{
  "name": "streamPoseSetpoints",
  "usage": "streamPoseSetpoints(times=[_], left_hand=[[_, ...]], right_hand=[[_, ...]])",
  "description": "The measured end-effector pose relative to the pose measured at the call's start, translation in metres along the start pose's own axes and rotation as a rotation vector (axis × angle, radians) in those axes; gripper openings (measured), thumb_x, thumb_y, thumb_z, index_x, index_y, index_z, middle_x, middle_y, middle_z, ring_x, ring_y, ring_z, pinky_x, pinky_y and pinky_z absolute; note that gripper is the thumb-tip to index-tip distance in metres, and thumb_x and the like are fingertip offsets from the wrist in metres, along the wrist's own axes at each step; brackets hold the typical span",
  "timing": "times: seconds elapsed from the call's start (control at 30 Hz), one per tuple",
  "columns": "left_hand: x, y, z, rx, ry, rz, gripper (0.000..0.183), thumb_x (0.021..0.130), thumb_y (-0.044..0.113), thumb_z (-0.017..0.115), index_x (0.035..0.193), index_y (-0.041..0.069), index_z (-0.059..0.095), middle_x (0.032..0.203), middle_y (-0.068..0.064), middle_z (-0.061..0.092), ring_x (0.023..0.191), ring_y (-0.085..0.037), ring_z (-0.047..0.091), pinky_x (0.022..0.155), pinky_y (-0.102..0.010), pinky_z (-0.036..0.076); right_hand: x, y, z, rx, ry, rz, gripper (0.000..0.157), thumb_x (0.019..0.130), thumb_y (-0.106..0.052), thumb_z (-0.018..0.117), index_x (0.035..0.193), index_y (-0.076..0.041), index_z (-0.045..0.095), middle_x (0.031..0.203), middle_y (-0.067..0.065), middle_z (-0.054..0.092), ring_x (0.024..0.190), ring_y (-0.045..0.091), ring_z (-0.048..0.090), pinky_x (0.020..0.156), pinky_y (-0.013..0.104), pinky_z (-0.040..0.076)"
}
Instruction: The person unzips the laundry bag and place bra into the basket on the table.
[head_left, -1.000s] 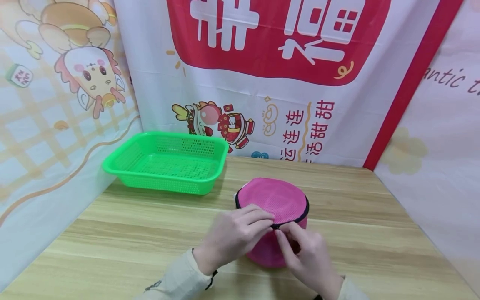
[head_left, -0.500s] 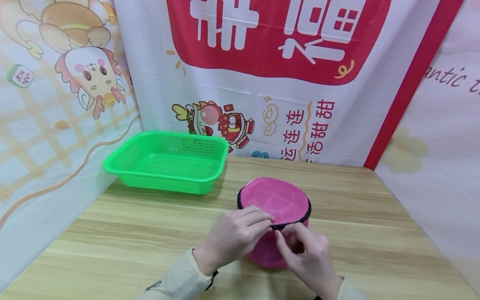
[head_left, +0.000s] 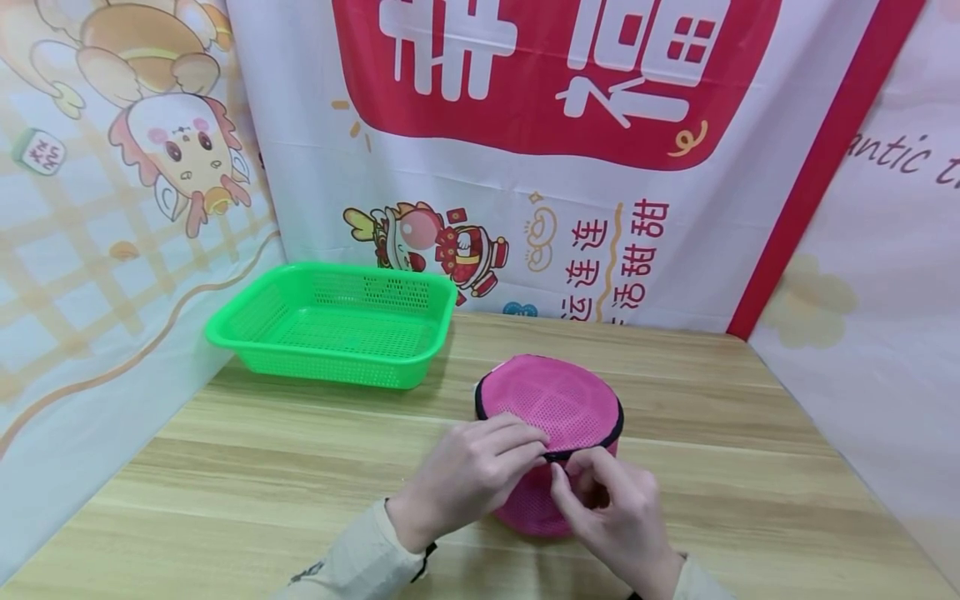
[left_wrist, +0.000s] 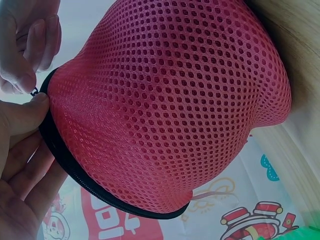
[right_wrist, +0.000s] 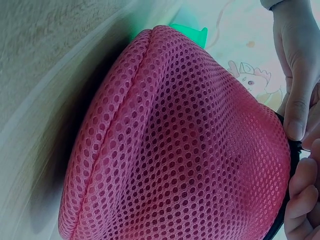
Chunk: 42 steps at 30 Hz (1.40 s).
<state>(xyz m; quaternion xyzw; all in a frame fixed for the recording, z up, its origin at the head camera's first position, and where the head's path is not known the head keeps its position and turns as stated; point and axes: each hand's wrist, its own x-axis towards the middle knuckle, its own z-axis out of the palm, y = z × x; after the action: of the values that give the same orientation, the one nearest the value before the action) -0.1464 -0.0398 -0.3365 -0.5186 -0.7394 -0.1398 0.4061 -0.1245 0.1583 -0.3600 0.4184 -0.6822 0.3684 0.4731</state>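
Note:
A round pink mesh laundry bag (head_left: 551, 400) stands on the table in the head view, with a black zipper (left_wrist: 90, 185) along its top edge. My left hand (head_left: 468, 467) pinches that zippered edge at the front, its thumb pressing the black band in the left wrist view. Just to the right, my right hand (head_left: 618, 508) has thumb and forefinger together at the small zipper pull (left_wrist: 34, 92). In the right wrist view, the mesh side (right_wrist: 185, 135) fills most of the frame and hides part of the table. The bag's top appears covered by its mesh lid.
A green plastic basket (head_left: 330, 371) with perforated sides sits at the back left of the wooden table (head_left: 750, 467). Printed cloths (head_left: 480, 175) hang behind and on both sides of the table.
My right hand has shifted slightly to the right along the zippered edge, and the bag's top has moved a little that way. The left hand stays in nearly the same place.

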Motion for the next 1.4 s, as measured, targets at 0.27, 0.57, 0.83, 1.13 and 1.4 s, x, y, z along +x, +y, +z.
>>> streamPoseSetpoints(times=[0.27,0.57,0.83,1.13,1.4], left_hand=[[-0.0003,0.0002,0.0,0.018,-0.004,-0.003,0.01,0.086,0.005,0.072,0.095,0.008,0.074,0.102,0.0,0.069,0.092,-0.01,0.063,0.084,-0.019,0.051],[-0.0006,-0.0028,-0.0001,0.032,0.03,0.012,0.015,0.082,0.001,0.074,0.096,0.007,0.074,0.1,0.0,0.069,0.089,-0.011,0.064,0.083,-0.019,0.052],[-0.0001,-0.0032,-0.0001,0.027,0.038,0.013,0.013,0.086,0.002,0.07,0.097,0.007,0.074,0.1,-0.001,0.069,0.089,-0.012,0.064,0.083,-0.019,0.052],[-0.0004,-0.0037,0.0001,-0.008,0.027,-0.009,0.011,0.087,0.001,0.068,0.094,0.006,0.074,0.099,-0.001,0.069,0.088,-0.011,0.063,0.081,-0.018,0.052],[0.0005,-0.0025,-0.0003,0.013,-0.004,-0.016,0.011,0.086,0.003,0.072,0.096,0.006,0.075,0.1,-0.001,0.069,0.088,-0.011,0.063,0.083,-0.018,0.051]], right_hand=[[-0.0012,0.0,0.0002,-0.019,0.009,0.012,0.018,0.089,-0.013,0.063,0.073,-0.007,0.058,0.058,-0.011,0.048,0.049,-0.002,0.042,0.043,0.007,0.034],[0.0003,-0.0009,0.0005,-0.037,0.023,0.011,0.019,0.089,-0.013,0.064,0.072,-0.008,0.057,0.058,-0.012,0.046,0.049,-0.002,0.04,0.043,0.007,0.032],[0.0,-0.0003,-0.0007,-0.046,0.026,0.04,0.016,0.087,-0.011,0.064,0.072,-0.008,0.057,0.058,-0.012,0.047,0.048,-0.003,0.041,0.042,0.008,0.032],[-0.0006,0.0002,-0.0035,-0.092,0.058,0.088,0.012,0.081,-0.008,0.066,0.072,-0.007,0.058,0.056,-0.013,0.048,0.046,-0.005,0.039,0.04,0.007,0.031],[0.0015,-0.0026,-0.0048,-0.131,0.091,0.131,0.012,0.075,-0.004,0.066,0.07,-0.008,0.056,0.054,-0.014,0.045,0.046,-0.006,0.038,0.039,0.008,0.03]])
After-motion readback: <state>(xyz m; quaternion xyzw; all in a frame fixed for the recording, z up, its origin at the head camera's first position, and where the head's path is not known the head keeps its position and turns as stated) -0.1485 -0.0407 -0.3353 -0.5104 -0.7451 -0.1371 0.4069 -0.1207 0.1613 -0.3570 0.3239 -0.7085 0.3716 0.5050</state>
